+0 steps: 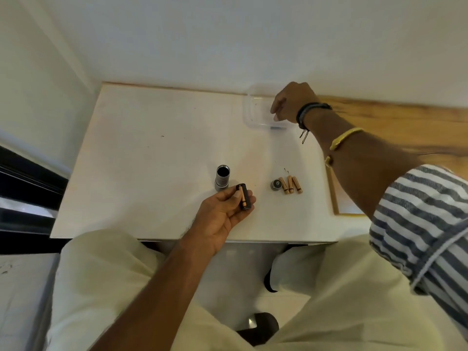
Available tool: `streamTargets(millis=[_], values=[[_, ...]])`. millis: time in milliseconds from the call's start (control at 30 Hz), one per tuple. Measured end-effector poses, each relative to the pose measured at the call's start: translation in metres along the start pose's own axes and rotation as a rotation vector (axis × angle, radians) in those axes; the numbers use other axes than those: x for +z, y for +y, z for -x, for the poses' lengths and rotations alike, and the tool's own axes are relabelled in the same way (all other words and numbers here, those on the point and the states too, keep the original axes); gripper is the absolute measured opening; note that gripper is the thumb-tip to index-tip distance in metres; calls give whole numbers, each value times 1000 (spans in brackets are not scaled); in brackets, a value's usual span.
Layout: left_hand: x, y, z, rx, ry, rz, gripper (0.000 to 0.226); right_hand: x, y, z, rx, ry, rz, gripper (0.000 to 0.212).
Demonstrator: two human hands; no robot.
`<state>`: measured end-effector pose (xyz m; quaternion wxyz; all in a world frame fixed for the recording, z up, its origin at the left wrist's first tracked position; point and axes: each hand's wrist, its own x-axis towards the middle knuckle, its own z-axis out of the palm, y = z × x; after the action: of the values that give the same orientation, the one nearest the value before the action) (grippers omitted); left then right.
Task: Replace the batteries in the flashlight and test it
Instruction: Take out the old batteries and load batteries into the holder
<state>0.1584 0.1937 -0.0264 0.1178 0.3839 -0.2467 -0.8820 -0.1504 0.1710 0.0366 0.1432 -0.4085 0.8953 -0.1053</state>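
Nearest, left hand (222, 214) grips a black battery holder (243, 196) over the white table (141, 160). Flashlight body (222, 177) stands upright beside it. Right hand (291, 102) reaches into a clear container (255, 115), grip unclear. Three batteries (290, 184) lie beside the cap (276, 184).

1. A white table (152, 153) stands pushed into a corner of plain white walls (228, 34).
2. A wood-grain surface (395, 122) runs along the table's far right edge.
3. A dark window frame (22, 178) lies left.
4. The pale floor (15, 300) shows below.
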Motion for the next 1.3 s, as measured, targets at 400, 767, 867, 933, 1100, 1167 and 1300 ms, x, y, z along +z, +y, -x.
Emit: streamTargets(millis=[400,767,867,933,1100,1167,1300], values=[[1,1,-4,0,-24,-11,22,4,-12,-8,-109,-112,269,20],[4,4,9,18,-49,23,30,-10,-19,51,-73,162,-212,13],[5,3,15,32,-68,43,31,-1,-25,91,-79,225,-485,10],[6,2,18,45,-77,48,30,11,-29,125,-63,213,-693,11],[6,-2,22,64,-46,34,30,46,-35,195,-29,121,-878,12],[5,-4,23,66,-36,12,30,58,-33,214,19,127,-978,10],[6,-4,27,46,-88,9,29,67,-28,238,104,122,-1132,10]])
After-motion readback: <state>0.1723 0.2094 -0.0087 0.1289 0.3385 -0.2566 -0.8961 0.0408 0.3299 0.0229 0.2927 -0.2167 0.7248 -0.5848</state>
